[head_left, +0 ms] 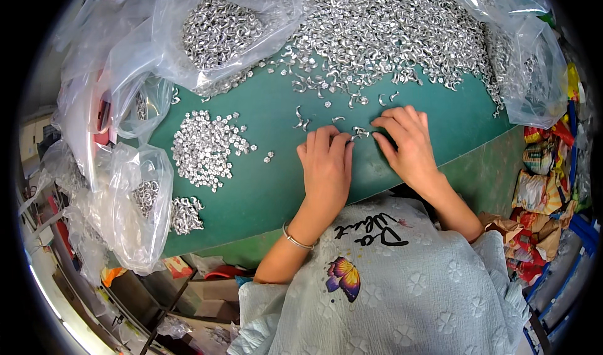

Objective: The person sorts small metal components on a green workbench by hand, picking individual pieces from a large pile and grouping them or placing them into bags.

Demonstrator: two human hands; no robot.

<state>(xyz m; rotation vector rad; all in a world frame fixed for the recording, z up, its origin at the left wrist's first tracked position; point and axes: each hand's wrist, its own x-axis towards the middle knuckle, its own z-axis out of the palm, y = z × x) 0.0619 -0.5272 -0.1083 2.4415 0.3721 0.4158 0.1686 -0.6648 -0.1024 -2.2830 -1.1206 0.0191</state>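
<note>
While the right hand (pixel 409 144) curls loosely, fingers parted, the left hand (pixel 326 169) bends its fingers beside the curved metal (pixel 360 132) between the 2 on the table (pixel 264 207); whether it grips, I cannot tell. Likely light, stiff, slippery: best pinched mid-curve.

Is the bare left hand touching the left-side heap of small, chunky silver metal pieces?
Apart: the head view shows green tabletop between the left hand and heap.
</note>
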